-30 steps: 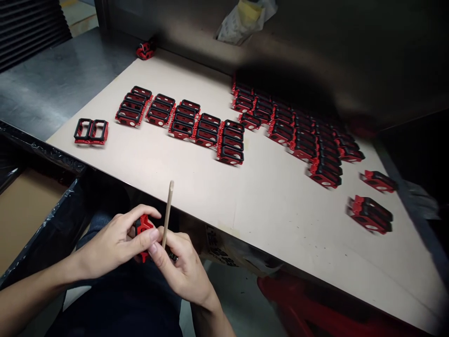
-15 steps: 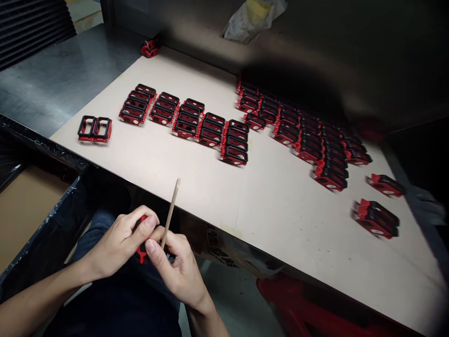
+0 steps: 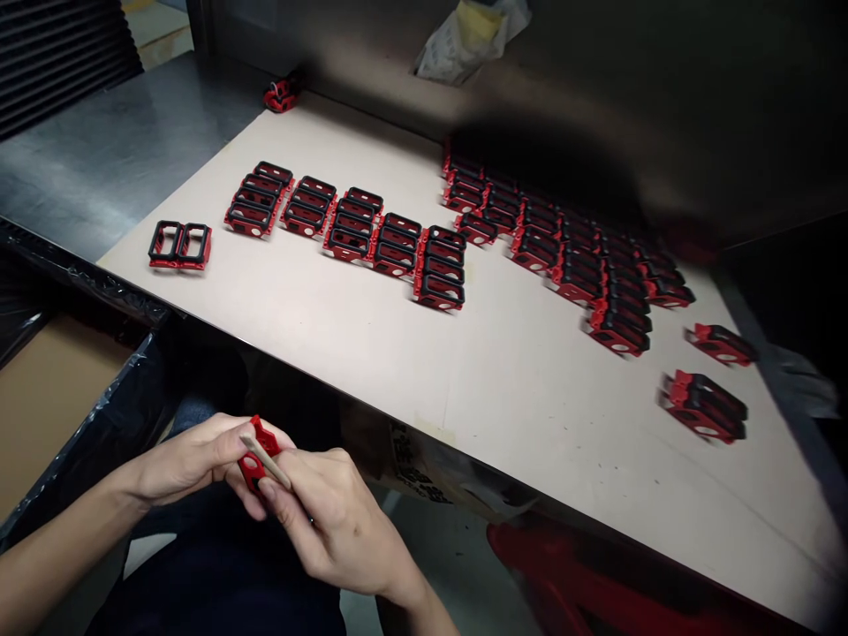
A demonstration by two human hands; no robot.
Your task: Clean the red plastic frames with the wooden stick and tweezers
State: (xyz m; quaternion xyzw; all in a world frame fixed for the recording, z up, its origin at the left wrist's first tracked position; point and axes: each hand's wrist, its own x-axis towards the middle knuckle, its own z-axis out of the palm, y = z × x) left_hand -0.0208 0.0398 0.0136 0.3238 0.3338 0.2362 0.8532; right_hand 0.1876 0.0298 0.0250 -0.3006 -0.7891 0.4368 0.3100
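Over my lap, below the table's near edge, my left hand pinches a small red part between thumb and fingers. My right hand is closed round a thin wooden stick, whose tip lies across the red part and points left. Both hands touch each other around the part. On the beige table lie rows of red-and-black frames, and a second, denser group of frames sits farther right.
A pair of frames lies apart at the table's left end, and loose frames sit near its right edge. A cardboard box lined with black plastic stands at my left. A red stool is under the table.
The stick has swung from upright to lying low across the red part, pointing left. Both hands have dropped slightly toward my lap, and the part has turned in my left fingers.
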